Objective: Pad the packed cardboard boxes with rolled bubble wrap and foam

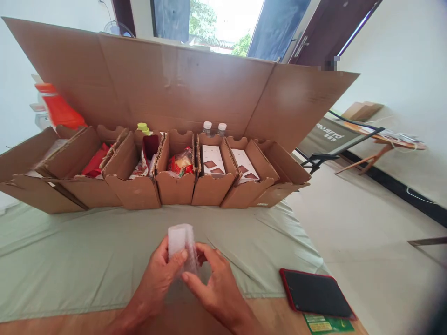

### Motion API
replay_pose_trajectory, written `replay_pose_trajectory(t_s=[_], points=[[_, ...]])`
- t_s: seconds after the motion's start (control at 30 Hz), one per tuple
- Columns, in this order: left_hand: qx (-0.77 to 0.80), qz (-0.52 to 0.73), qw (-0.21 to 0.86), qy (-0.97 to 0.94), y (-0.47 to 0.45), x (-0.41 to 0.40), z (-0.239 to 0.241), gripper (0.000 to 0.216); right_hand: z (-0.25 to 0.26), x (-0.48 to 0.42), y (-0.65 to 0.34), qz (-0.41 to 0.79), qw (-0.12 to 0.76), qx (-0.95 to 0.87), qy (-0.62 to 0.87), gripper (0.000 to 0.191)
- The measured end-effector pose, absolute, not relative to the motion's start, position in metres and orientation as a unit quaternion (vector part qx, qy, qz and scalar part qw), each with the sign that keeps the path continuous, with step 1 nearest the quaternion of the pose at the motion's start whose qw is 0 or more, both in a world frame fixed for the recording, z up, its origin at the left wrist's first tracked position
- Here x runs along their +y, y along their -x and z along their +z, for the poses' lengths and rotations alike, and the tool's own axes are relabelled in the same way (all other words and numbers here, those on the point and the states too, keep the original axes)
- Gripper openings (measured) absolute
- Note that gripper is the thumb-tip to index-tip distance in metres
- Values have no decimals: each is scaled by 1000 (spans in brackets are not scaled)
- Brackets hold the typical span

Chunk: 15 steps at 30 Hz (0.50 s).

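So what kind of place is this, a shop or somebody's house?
Probably a room in a home, used as a little work spot. A row of cardboard bins stands on a pale green cloth, what looks like a folding chair is near the wall, and trees show outside.

Things half seen
Some fingers of the left hand (159, 272) are hidden behind the blurred plastic wrap (177, 242); the phone (317, 293) covers part of a green card (330, 325); boxes (211, 191) hide the bottles' (207, 126) lower parts.

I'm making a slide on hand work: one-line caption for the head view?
Left hand grips a bubble-wrap bundle, right hand close beside it, before a row of cardboard bins.
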<state>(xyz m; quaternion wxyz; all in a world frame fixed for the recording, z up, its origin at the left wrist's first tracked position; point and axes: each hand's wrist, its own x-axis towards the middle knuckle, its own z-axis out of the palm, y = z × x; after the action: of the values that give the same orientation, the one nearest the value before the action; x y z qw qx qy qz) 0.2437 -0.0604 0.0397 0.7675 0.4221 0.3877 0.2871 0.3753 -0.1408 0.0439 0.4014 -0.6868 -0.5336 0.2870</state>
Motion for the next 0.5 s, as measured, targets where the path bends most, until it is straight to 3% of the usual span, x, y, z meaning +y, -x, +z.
replay_pose_trajectory(t_s=[0.1, 0.27, 0.5], points=[[412, 262, 767, -416, -233, -60, 35, 64, 41, -137, -374, 310, 423, -516, 677, 14], [391, 244, 798, -388, -224, -58, 26, 73, 52, -131, -386, 338, 447, -526, 639, 21], [405, 309, 817, -270, -211, -50, 20, 120, 82, -124, -378, 338, 386, -595, 618, 14]])
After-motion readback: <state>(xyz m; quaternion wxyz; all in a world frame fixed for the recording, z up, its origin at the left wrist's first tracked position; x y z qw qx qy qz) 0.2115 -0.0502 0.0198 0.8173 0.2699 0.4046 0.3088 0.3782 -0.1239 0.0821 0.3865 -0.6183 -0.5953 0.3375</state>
